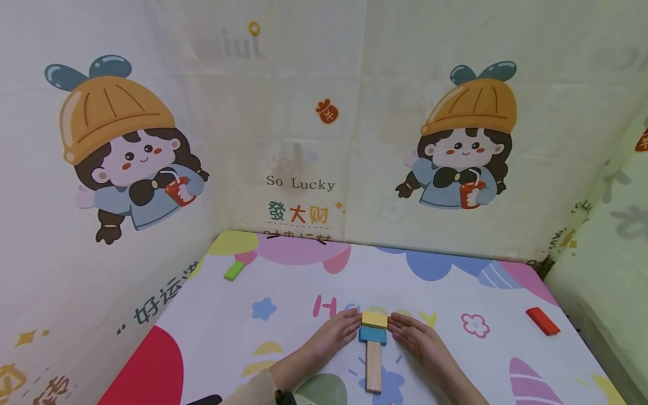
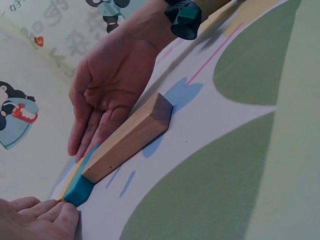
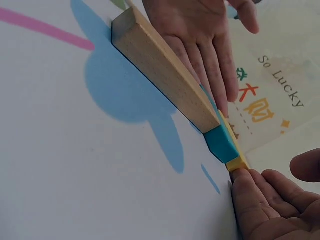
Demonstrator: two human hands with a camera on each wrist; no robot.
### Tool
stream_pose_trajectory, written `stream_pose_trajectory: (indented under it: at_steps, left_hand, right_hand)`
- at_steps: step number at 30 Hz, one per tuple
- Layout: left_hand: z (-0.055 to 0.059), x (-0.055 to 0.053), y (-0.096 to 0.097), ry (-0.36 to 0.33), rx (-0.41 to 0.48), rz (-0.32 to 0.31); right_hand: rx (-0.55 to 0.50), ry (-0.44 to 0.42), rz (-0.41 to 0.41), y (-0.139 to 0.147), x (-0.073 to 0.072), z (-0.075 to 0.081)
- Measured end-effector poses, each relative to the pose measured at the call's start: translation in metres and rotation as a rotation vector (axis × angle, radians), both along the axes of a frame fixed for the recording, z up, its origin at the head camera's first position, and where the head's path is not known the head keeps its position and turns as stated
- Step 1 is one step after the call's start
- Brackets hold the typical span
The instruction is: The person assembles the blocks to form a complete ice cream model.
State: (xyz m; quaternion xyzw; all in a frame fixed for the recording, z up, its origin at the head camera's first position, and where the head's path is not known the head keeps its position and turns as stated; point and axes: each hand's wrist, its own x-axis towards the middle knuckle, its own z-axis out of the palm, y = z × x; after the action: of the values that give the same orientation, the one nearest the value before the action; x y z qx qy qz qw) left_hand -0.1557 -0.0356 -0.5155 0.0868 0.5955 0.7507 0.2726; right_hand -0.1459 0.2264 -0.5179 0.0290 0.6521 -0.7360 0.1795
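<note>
Three wooden blocks lie flat and touching at the front middle of the table. A yellow block (image 1: 374, 320) is farthest away, a blue block (image 1: 372, 336) follows, and a long plain wood block (image 1: 373, 367) runs from its middle towards me. My left hand (image 1: 331, 339) has its fingers extended, fingertips at the yellow block's left end. On the opposite side, the straight fingers of my right hand (image 1: 421, 341) meet its right end. Both wrist views show the yellow block (image 3: 237, 159) between the two hands, with the blue block (image 2: 80, 191) beside it.
A green block (image 1: 234, 271) lies at the far left of the table. Towards the right edge is a red block (image 1: 543, 320). Cloth walls with printed cartoon figures (image 1: 471, 135) enclose the back and sides of the patterned tabletop (image 1: 440, 298).
</note>
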Motion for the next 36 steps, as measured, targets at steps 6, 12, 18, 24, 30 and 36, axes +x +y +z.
stream_pose_trajectory:
  at_steps: [6, 12, 18, 24, 30, 36]
  left_hand:
    - [0.002, 0.002, 0.0, -0.016, -0.021, 0.001]
    - [0.003, 0.005, 0.001, -0.009, -0.048, 0.003]
    - [0.004, 0.006, -0.001, 0.009, -0.089, -0.015]
    - [0.005, 0.007, -0.001, 0.02, -0.11, -0.021]
    - [0.007, 0.01, 0.003, 0.094, -0.225, -0.012]
    - [0.007, 0.018, 0.009, 0.337, -0.443, -0.021]
  right_hand:
    - [-0.021, -0.006, 0.018, 0.002, 0.002, -0.001]
    - [-0.032, -0.014, 0.024, 0.002, 0.005, -0.002]
    - [-0.015, -0.009, 0.034, 0.001, 0.006, 0.0]
    - [0.014, -0.019, 0.034, 0.001, 0.006, 0.001]
    - [0.015, -0.036, 0.015, 0.0, 0.007, 0.002]
    - [0.017, -0.001, 0.018, 0.004, 0.012, 0.002]
